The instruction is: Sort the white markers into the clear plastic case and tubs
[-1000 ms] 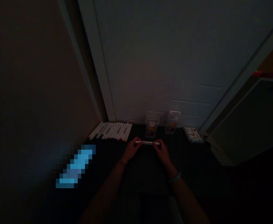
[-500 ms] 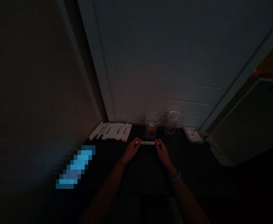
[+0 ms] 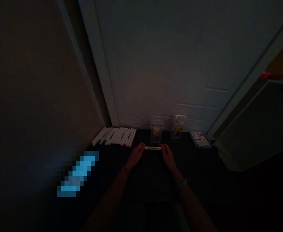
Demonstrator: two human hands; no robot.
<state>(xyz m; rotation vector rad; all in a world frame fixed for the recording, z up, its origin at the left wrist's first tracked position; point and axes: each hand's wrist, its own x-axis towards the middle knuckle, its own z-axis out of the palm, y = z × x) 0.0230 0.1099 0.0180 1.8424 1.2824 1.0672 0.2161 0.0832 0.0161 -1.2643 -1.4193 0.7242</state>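
A white marker (image 3: pixel 153 148) with dark print along its barrel lies level between my hands. My left hand (image 3: pixel 137 155) pinches its left end, and my right hand (image 3: pixel 167 156) pinches its right end. Just behind the marker stands a clear plastic container (image 3: pixel 156 131) with a colourful label. To the left of my left hand, several white markers (image 3: pixel 118 136) lie side by side in a row, their coloured ends towards me. The scene is dim, so fine finger detail is hard to make out.
A second clear container (image 3: pixel 179 127) with a handle stands right of the first. Further right lies a pack of markers (image 3: pixel 199 139). All rest on a dark table (image 3: pixel 153 180) against a pale panel (image 3: pixel 141 64) with a heart relief. A pixelated bright blue patch (image 3: pixel 80 174) is at left.
Both hands still hold the marker in nearly the same place. The fingers of both hands have shifted slightly at its ends. The view has moved a little.
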